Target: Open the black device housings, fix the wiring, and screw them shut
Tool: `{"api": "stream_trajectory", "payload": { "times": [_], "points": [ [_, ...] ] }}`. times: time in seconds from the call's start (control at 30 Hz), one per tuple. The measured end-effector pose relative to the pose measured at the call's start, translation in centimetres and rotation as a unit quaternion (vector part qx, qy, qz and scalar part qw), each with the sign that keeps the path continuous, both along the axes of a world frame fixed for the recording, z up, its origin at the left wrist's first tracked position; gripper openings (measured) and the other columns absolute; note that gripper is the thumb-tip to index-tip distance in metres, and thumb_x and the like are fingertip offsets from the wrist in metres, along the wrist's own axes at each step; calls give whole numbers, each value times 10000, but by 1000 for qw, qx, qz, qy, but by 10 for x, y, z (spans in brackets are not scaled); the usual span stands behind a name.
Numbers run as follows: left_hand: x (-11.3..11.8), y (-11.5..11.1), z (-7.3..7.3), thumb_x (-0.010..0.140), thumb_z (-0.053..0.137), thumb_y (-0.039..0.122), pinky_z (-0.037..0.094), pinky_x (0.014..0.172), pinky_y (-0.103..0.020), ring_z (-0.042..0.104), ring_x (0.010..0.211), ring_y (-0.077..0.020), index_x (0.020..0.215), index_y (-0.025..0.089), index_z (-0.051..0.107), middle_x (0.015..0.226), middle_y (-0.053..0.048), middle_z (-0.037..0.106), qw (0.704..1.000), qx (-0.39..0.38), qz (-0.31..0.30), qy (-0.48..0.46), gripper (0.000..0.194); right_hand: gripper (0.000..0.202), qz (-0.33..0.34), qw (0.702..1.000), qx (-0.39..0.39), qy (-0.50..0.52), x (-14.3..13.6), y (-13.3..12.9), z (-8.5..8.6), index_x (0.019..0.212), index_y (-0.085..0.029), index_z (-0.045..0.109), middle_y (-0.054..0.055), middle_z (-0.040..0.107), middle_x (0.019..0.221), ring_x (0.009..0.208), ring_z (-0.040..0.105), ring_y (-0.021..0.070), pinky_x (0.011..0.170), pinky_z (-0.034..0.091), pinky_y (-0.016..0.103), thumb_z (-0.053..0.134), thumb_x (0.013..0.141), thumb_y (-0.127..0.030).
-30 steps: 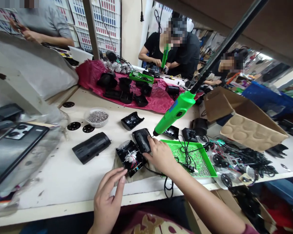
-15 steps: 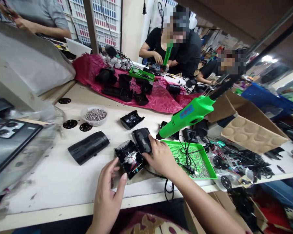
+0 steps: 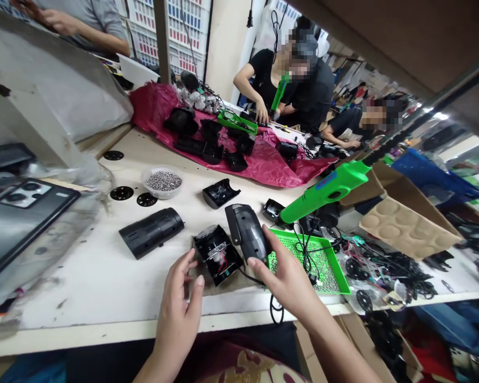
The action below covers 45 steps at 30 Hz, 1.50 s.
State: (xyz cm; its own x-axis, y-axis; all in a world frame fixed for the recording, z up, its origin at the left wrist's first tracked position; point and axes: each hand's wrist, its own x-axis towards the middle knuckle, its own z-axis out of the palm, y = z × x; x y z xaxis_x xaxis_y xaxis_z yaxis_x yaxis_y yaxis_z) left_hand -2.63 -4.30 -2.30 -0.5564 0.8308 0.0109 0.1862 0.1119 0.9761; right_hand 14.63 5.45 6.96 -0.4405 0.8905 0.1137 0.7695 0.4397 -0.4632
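My right hand (image 3: pixel 283 271) grips a black plastic housing (image 3: pixel 247 231) by its right side, thumb below and fingers at its edge. Just left of it lies an opened black casing (image 3: pixel 217 255) with red wires and a metal part inside. My left hand (image 3: pixel 183 292) is beside this casing's left edge, its fingers apart and curved, holding nothing. A longer black cover (image 3: pixel 151 232) rests to the left, and a curved black shell (image 3: pixel 221 193) lies behind. The green electric screwdriver (image 3: pixel 325 192) hangs at a slant above the green tray (image 3: pixel 327 266) of screws.
A bowl of small screws (image 3: pixel 163 182) stands at the back left near black discs. Pink plastic (image 3: pixel 279 165) bears black parts farther back. A phone (image 3: pixel 27 223) lies at left, a cardboard box (image 3: pixel 411 213) at right. People work across the table.
My right hand has moved right with the black housing, now raised and parted from the opened casing. The green screwdriver appears farther right. The camera view has shifted slightly.
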Motion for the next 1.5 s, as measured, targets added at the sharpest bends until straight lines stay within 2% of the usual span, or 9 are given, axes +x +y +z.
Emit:
{"api": "stream_trajectory", "payload": {
  "times": [0.1, 0.17, 0.3, 0.47, 0.8, 1.0, 1.07, 1.23, 1.5],
  "points": [
    [-1, 0, -1, 927, 497, 416, 455, 968, -439, 530, 1197, -246, 1372, 300, 429, 1383, -90, 507, 998, 28, 6, -59, 465, 638, 59, 988, 143, -6, -4, -22, 7, 1456, -91, 339, 190, 536, 1398, 1284, 526, 314, 1052, 445, 518, 519, 934, -410],
    [-1, 1, -3, 936, 487, 407, 425, 1016, -453, 513, 1227, -240, 1383, 311, 404, 1419, -81, 475, 994, 44, 10, -96, 465, 637, 106, 975, 192, -20, -10, -35, 8, 1470, -100, 303, 171, 537, 1402, 1297, 515, 275, 1095, 408, 487, 535, 939, -364],
    [0, 0, -8, 938, 487, 388, 412, 1046, -457, 487, 1259, -237, 1398, 306, 373, 1438, -85, 448, 989, 61, 21, -134, 480, 641, 176, 961, 204, -70, -22, -45, -4, 1461, -81, 305, 162, 538, 1401, 1322, 486, 267, 1108, 379, 489, 549, 931, -348],
    [0, -2, -7, 931, 497, 357, 390, 1066, -482, 488, 1247, -235, 1406, 288, 365, 1451, -96, 436, 993, 66, 17, -97, 498, 618, 148, 959, 226, -89, -28, -36, -26, 1422, -61, 349, 204, 580, 1340, 1232, 566, 301, 1075, 387, 542, 553, 934, -380],
    [-2, 1, -6, 930, 464, 440, 397, 1066, -498, 462, 1303, -249, 1424, 242, 356, 1465, -133, 443, 997, 39, 2, -69, 544, 685, 136, 974, 165, -76, -23, -15, -35, 1446, -114, 326, 192, 611, 1303, 1178, 608, 335, 1029, 450, 600, 610, 896, -409],
    [-11, 15, 9, 826, 558, 598, 275, 1127, -572, 375, 1375, -333, 1475, 190, 318, 1480, -179, 433, 999, -14, -27, -28, 803, 650, 159, 976, 149, -30, -7, -19, -44, 1478, -180, 291, 175, 543, 1395, 1257, 554, 334, 992, 505, 577, 555, 934, -420],
    [-11, 24, 12, 770, 631, 597, 286, 1135, -531, 360, 1387, -322, 1489, 210, 273, 1501, -167, 394, 994, 7, -17, -105, 892, 655, 164, 976, 145, -18, -4, -22, -48, 1490, -200, 280, 163, 520, 1421, 1285, 529, 331, 1007, 496, 576, 562, 933, -399],
    [-4, 40, 16, 647, 732, 592, 316, 1133, -434, 365, 1388, -304, 1493, 198, 196, 1505, -168, 348, 946, 36, -1, -322, 1076, 677, 153, 980, 129, 9, 1, -24, -55, 1505, -215, 252, 163, 501, 1438, 1313, 499, 341, 1002, 502, 574, 577, 927, -355],
    [-6, 40, 24, 678, 778, 476, 391, 1062, -498, 501, 1273, -343, 1366, 215, 456, 1428, -161, 488, 963, 11, -42, -266, 804, 696, 127, 985, 110, 48, 7, -23, -60, 1511, -237, 243, 155, 513, 1431, 1290, 527, 326, 988, 521, 537, 588, 919, -359]
  ]
}}
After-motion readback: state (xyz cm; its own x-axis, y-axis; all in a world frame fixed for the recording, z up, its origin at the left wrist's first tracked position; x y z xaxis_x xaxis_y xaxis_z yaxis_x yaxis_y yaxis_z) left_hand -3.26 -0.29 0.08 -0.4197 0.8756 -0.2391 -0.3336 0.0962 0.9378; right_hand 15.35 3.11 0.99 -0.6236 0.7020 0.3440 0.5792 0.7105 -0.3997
